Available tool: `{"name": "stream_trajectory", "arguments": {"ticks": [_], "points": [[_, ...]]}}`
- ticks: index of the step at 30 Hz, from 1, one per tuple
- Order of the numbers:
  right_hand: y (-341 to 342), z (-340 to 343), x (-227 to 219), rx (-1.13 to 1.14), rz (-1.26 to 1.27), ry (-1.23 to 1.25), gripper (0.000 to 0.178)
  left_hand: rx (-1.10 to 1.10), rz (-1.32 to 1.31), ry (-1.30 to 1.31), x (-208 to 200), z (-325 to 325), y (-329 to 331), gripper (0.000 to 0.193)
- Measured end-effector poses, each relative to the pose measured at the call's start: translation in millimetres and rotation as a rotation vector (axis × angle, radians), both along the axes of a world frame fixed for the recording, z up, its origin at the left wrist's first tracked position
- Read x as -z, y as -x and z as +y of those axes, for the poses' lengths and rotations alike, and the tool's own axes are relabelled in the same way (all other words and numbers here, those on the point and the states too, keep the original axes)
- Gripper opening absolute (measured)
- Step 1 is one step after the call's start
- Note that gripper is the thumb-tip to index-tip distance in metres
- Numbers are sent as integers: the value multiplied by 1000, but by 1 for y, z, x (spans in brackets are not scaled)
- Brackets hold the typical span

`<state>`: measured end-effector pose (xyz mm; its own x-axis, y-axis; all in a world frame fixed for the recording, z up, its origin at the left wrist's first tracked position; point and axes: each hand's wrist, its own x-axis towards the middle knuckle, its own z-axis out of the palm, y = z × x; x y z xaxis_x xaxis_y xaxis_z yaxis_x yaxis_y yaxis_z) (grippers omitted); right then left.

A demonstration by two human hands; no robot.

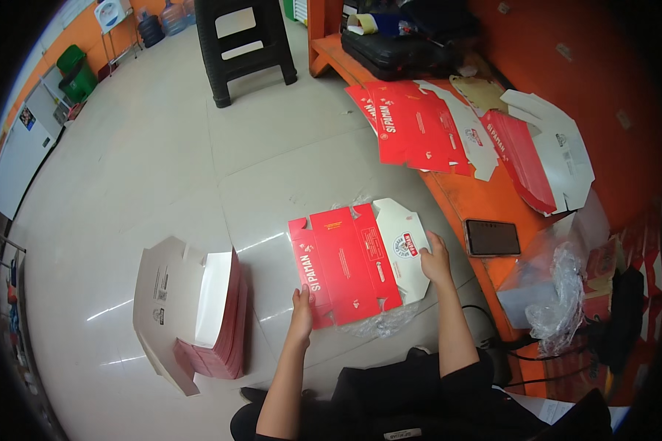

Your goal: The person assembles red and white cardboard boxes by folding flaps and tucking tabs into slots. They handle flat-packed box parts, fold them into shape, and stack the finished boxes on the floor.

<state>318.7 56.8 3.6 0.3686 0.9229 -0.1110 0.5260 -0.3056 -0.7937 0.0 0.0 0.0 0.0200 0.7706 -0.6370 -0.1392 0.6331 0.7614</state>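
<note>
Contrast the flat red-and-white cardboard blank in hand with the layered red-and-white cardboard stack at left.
The flat blank is held in the left hand and right hand; the layered stack stands on the floor. The blank's upper face is mostly red; the stack's is mostly white. Both are red-and-white cardboard.

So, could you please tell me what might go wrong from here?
The red-and-white box blank, gripped at opposite sides by the left hand and right hand, might crease if squeezed. The flat red blanks overhang the orange bench, so a bump could knock them off. The phone, close to the bench's edge, might also fall.
</note>
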Motion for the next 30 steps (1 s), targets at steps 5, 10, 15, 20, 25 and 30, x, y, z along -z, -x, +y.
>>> {"name": "stream_trajectory", "arguments": {"ticks": [5, 10, 15, 20, 25, 30], "points": [[-16, 3, 19, 90, -243, 211, 59, -57, 65, 27, -4, 0, -2, 78], [-43, 1, 54, 121, -137, 264, 59, -12, 62, -27, 2, 1, -1, 78], [-40, -1, 58, 133, 16, 242, 56, 16, 112, 2, -15, 1, 1, 79], [-33, -3, 44, 246, 95, 185, 54, 32, 117, -9, -14, 1, 2, 78], [-35, 1, 31, 220, 327, 198, 54, 19, 120, 3, -20, 0, 3, 77], [-34, 2, 34, 278, 198, 83, 31, 26, 91, -36, -7, 3, 3, 71]]}}
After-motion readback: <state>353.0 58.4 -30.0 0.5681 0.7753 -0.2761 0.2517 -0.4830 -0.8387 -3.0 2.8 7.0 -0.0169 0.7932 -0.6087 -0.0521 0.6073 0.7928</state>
